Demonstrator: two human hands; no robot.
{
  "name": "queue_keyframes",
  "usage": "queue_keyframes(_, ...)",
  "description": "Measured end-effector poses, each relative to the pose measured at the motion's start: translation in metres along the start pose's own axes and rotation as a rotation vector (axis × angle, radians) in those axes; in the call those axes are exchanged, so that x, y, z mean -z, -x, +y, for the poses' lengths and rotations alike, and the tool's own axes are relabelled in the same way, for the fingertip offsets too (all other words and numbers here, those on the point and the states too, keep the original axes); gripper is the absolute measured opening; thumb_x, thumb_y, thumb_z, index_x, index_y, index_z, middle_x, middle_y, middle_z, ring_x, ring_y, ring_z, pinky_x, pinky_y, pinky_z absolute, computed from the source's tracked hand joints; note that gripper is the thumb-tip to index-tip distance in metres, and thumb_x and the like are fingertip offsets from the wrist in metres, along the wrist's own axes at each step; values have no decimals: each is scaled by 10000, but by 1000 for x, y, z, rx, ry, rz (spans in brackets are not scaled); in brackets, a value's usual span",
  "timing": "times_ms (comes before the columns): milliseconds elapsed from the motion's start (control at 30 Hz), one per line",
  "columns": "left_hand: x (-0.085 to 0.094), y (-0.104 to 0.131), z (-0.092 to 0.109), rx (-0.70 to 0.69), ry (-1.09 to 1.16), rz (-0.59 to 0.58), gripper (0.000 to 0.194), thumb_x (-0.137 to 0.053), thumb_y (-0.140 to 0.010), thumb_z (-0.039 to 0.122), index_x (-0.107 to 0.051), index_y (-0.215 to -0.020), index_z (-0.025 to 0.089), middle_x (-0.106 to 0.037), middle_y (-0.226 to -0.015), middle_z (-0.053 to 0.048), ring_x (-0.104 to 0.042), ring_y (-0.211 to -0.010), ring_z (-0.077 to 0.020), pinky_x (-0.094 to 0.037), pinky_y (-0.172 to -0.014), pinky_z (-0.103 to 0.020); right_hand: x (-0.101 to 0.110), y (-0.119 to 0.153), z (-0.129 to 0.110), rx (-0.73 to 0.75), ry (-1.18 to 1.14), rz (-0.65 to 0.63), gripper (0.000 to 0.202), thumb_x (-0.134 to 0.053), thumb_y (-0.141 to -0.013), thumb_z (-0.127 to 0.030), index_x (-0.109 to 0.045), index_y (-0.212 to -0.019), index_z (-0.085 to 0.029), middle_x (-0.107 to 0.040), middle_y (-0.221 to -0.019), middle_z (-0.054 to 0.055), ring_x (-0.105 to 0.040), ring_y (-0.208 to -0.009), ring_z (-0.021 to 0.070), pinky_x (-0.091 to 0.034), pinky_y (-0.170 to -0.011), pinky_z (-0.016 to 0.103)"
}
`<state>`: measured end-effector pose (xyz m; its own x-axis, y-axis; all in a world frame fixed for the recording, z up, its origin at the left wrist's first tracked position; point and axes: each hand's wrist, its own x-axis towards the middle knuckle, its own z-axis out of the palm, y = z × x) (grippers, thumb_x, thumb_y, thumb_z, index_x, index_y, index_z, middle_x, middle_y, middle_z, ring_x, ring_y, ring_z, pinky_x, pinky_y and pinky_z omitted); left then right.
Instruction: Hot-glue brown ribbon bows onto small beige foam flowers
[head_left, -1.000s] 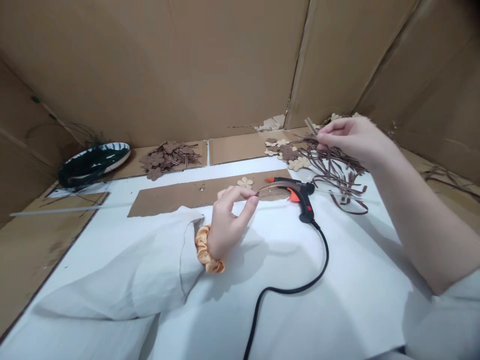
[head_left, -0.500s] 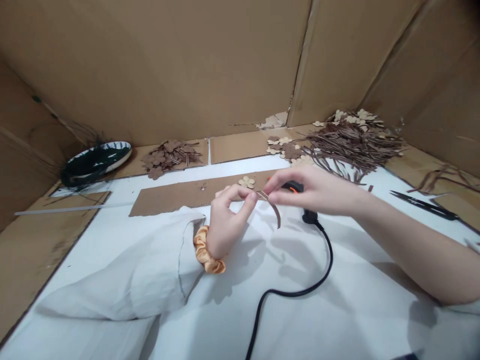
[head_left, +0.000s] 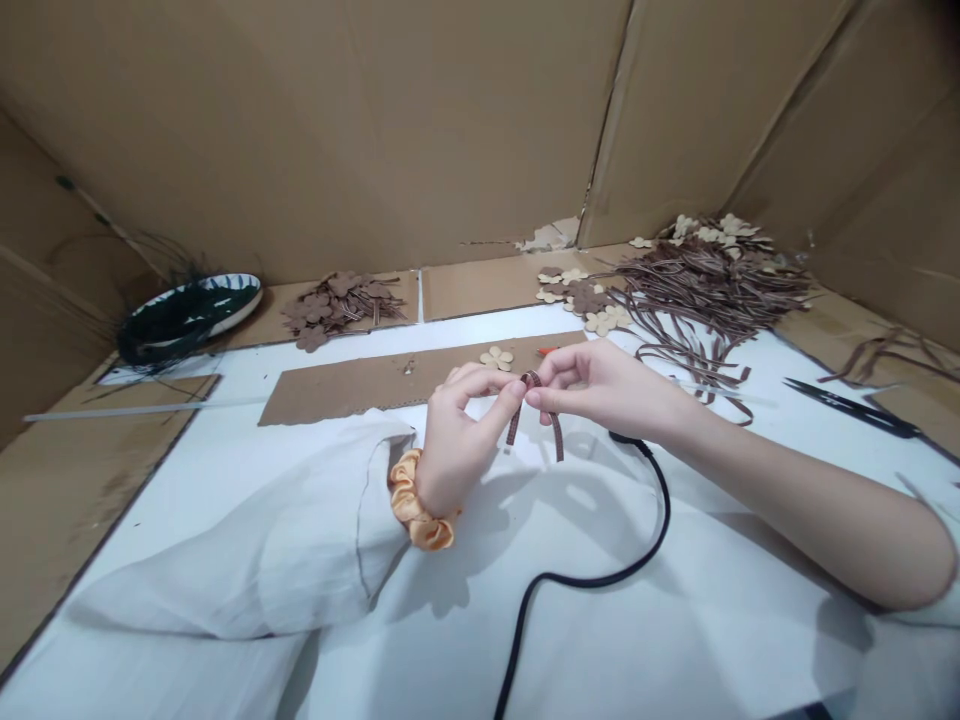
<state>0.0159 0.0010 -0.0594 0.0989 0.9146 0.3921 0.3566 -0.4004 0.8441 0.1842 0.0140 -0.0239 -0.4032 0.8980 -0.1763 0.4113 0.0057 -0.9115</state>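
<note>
My left hand (head_left: pixel 466 428) pinches a narrow brown ribbon (head_left: pixel 557 437) between thumb and forefinger. Meeting it from the other side, my right hand (head_left: pixel 592 385) also grips the ribbon with its fingertips. The ribbon bends into a small loop between the two hands, and both its ends hang below the fingers. Just behind my hands, a cream felt flower (head_left: pixel 496 358) lies on a long cardboard strip (head_left: pixel 337 391). An orange-tipped tool (head_left: pixel 546 351) is mostly hidden behind my right hand; a black cord (head_left: pixel 600 581) runs from under that hand toward me.
Brown felt flowers (head_left: pixel 330 305) are heaped at back left, near a patterned bowl (head_left: pixel 251 290) of dark green strands. A pile of brown ribbons (head_left: pixel 712 285) lies back right, with flowers around it. Black tweezers (head_left: pixel 851 407) rest at right. Cardboard walls (head_left: pixel 337 130) enclose the table.
The ribbon, earlier stretched between my fingertips with one end hanging, is now bent into a loop with both ends down. My right hand has shifted slightly left and down, closer to my left.
</note>
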Motion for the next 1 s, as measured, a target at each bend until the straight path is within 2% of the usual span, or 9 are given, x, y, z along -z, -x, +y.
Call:
queue_keyframes(200, 0, 1, 3, 86, 24, -15, 190, -584, -808, 294, -659, -670, 188, -644, -702, -13, -541, -727, -169, -428, -765, -306, -3, -1, 2, -10, -64, 30, 255, -718, -707, -307, -485, -721, -206, -693, -626, 6, -609, -594, 142, -386, -504, 224)
queue_keyframes(367, 0, 0, 3, 187, 147, -109, 218, -573, -815, 320, -661, -684, 170, -668, -696, -19, -557, -687, -164, -443, -694, -283, -5, 0, 2, 42, -73, 70, 315, -730, -704, -303, -459, -840, -219, -666, -576, -35, -604, -554, 143, -398, -522, 231)
queue_keyframes(533, -1, -1, 3, 212, 253, -196, 285, -517, -846, 333, -633, -648, 165, -654, -680, -25, -579, -700, -172, -460, -703, -278, -5, -1, 2, 32, -49, 67, 275, -699, -728, -293, -488, -882, -207, -660, -574, -36, -577, -524, 128, -378, -498, 224)
queue_keyframes(800, -1, -2, 4, 181, 262, -195, 322, -466, -858, 309, -587, -592, 174, -622, -627, -10, -544, -667, -156, -448, -688, -261, -2, -2, 4, 18, -16, 57, 239, -676, -743, -364, -508, -810, -207, -704, -628, -4, -615, -583, 140, -394, -516, 224)
queue_keyframes(1000, -2, -2, -1, 216, 289, -130, 320, -478, -840, 371, -618, -622, 183, -633, -669, -16, -545, -707, -164, -447, -707, -275, -3, -3, 6, 90, -16, 99, 235, -697, -726, -359, -558, -806, -187, -701, -715, 15, -640, -687, 144, -452, -606, 237)
